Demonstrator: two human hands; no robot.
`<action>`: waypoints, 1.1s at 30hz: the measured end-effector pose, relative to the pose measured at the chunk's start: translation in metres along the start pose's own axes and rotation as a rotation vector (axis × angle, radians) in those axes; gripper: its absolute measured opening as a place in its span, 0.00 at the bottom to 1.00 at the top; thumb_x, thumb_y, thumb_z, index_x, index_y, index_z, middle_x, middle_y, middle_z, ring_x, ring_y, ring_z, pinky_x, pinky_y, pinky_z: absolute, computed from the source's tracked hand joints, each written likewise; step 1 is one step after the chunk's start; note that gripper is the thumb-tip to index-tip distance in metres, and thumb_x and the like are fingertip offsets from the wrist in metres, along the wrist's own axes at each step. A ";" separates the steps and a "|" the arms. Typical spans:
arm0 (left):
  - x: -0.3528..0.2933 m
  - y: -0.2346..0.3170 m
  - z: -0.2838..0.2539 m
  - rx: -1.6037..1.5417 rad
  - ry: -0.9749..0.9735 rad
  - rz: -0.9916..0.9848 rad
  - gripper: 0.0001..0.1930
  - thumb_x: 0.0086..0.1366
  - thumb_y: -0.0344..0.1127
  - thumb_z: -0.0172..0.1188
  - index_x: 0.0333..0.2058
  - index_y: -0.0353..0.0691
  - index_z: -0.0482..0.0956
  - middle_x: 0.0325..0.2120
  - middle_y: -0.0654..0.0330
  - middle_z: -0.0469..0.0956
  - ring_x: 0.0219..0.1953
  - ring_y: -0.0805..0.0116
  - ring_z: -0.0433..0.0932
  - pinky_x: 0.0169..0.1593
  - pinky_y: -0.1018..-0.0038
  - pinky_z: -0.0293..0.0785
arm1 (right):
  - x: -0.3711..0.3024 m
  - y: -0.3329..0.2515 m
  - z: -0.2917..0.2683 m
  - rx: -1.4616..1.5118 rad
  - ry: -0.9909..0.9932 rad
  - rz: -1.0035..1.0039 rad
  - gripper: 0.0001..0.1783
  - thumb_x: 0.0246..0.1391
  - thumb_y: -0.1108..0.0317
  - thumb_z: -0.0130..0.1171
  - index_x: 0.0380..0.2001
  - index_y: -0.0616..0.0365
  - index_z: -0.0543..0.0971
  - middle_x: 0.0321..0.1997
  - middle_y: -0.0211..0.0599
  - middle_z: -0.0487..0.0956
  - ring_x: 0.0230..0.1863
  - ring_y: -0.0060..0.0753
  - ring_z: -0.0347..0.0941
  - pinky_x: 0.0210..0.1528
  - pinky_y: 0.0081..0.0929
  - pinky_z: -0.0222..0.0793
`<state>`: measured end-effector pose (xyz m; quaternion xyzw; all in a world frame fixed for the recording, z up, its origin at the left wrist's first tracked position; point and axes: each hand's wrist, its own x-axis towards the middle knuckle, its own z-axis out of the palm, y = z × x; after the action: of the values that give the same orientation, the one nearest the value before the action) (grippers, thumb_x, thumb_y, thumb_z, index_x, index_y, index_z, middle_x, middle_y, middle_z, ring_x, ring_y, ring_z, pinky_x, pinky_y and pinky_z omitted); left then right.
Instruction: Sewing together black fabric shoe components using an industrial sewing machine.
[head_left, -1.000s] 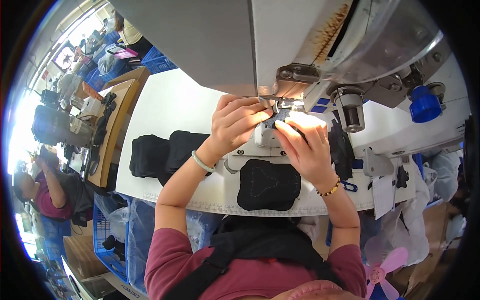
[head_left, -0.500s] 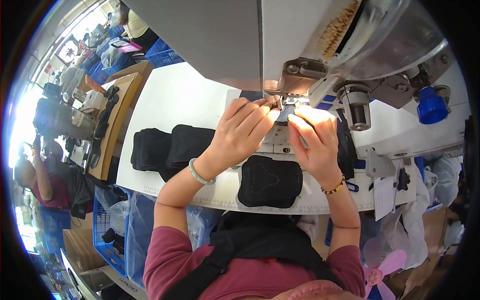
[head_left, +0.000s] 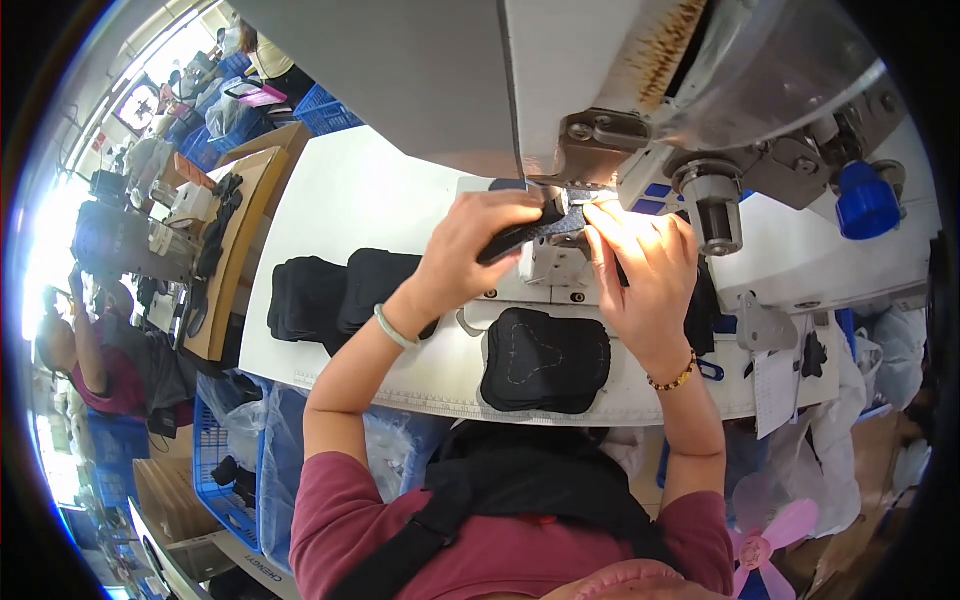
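Head cam: fabric pc. (head_left: pixel 562 225), blk/grey, sits at sewing machine's (head_left: pixel 430 90) needle end. Our L hand (head_left: pixel 472 238) has its grip closed on it; R hand (head_left: pixel 648 270) at its edge, can't tell if pinching. Blk stack (head_left: pixel 546 362) on tabletop (head_left: pixel 335 200), our side of machine.

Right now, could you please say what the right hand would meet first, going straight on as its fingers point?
The right hand would likely meet the sewing machine's presser-foot assembly first, past the grey fabric it seems to hold; glare leaves depth unclear.
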<state>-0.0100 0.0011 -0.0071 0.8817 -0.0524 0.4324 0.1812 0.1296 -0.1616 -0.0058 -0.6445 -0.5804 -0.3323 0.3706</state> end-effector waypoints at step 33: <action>0.006 0.072 0.011 0.659 -0.076 0.005 0.17 0.49 0.24 0.55 0.41 0.28 0.75 0.41 0.51 0.75 0.47 0.58 0.77 0.50 0.70 0.73 | -0.017 0.003 -0.001 0.267 0.100 -0.321 0.17 0.40 0.78 0.65 0.37 0.61 0.75 0.42 0.34 0.77 0.41 0.36 0.75 0.41 0.31 0.70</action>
<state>-0.0160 -0.0694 0.0116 0.9084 0.0813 0.3931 -0.1169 0.1304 -0.1713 -0.0206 -0.4720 -0.6953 -0.3388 0.4232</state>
